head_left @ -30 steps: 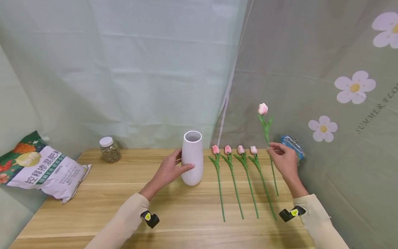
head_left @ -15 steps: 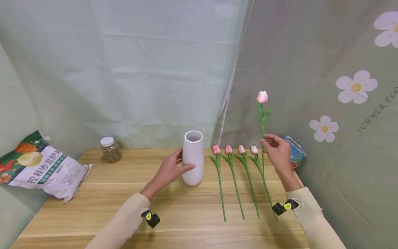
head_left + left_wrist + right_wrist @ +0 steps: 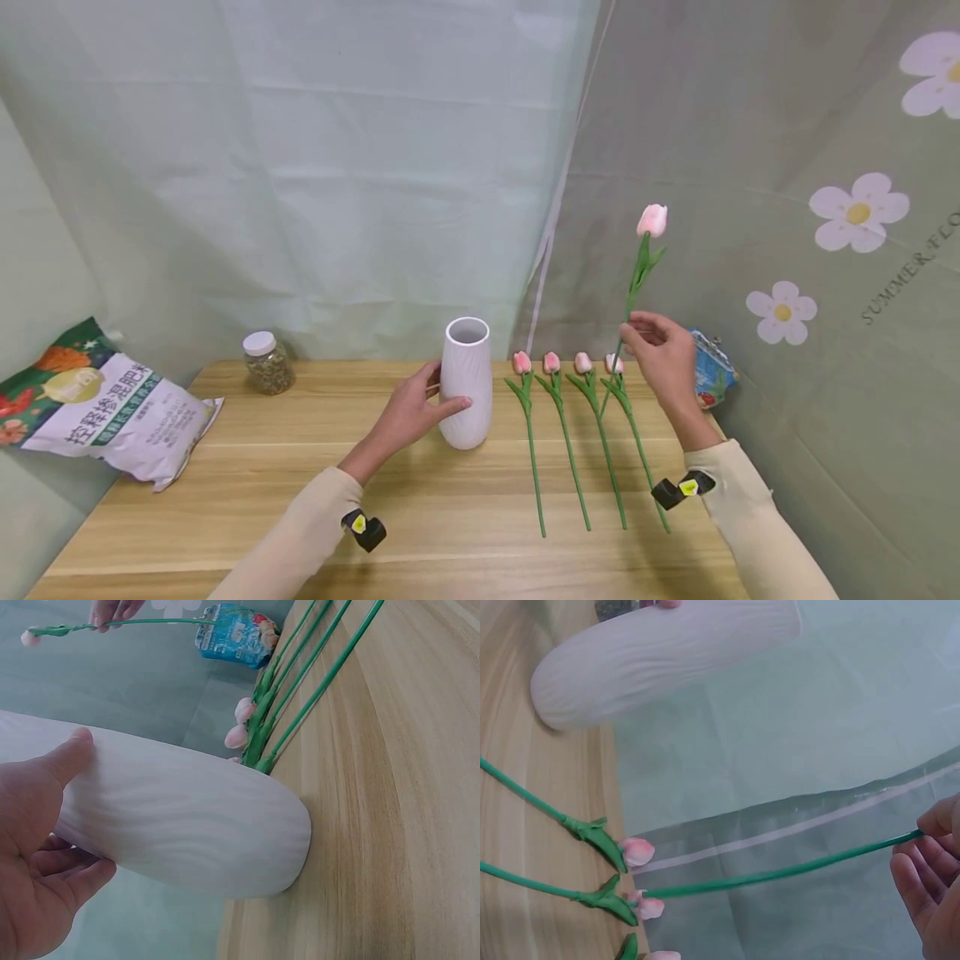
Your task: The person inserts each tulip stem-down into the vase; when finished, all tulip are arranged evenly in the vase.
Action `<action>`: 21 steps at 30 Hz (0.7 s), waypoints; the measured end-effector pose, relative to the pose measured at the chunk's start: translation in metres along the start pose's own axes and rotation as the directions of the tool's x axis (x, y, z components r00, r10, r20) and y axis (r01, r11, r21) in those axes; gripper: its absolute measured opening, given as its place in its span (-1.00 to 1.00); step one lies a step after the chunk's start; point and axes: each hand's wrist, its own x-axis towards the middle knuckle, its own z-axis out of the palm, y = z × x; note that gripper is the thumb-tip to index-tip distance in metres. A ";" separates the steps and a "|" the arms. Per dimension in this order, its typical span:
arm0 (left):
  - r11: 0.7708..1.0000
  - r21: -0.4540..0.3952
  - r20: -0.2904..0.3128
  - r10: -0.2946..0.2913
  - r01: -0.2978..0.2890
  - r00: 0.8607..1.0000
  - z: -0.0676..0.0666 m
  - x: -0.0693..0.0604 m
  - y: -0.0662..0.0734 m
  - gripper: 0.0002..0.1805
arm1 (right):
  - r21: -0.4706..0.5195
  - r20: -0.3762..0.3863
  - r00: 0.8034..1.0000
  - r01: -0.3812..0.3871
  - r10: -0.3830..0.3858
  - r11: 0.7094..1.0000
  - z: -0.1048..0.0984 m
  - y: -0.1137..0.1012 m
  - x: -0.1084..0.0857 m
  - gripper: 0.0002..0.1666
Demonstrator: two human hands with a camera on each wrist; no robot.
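The left hand [image 3: 405, 413] grips the side of an upright white ribbed vase [image 3: 467, 383] standing on the wooden table; in the left wrist view its thumb and fingers [image 3: 90, 877] lie on opposite sides of the vase [image 3: 195, 810]. Between thumb and fingertips the right hand [image 3: 663, 354] pinches the stem of a pink tulip [image 3: 652, 221], held above the table with its bloom up and its stem slanting down to the left. Several other tulips [image 3: 583, 363] lie side by side to the right of the vase. The right wrist view shows the pinched green stem [image 3: 780, 871].
A jar with a white lid [image 3: 268, 363] stands at the back left of the table [image 3: 300, 467]. A printed bag [image 3: 112, 408] lies at the left edge. Behind the right hand is a blue package [image 3: 712, 371]. Curtains hang behind the table.
The right hand has moved up and to the left with its tulip, whose stem now tilts with the lower end toward the vase. The left hand and vase have stayed in place.
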 end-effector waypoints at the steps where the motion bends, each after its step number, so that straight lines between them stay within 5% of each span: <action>1: 1.000 0.000 -0.001 0.000 0.000 1.000 0.000 0.000 0.000 -0.08 | 0.007 0.003 1.000 0.001 -0.001 1.000 0.001 -0.002 0.001 -0.59; 21: 1.000 0.004 0.010 -0.013 0.013 1.000 0.000 -0.001 0.001 -0.10 | 0.188 -0.075 0.983 0.176 -0.165 0.966 0.018 -0.039 0.018 -0.68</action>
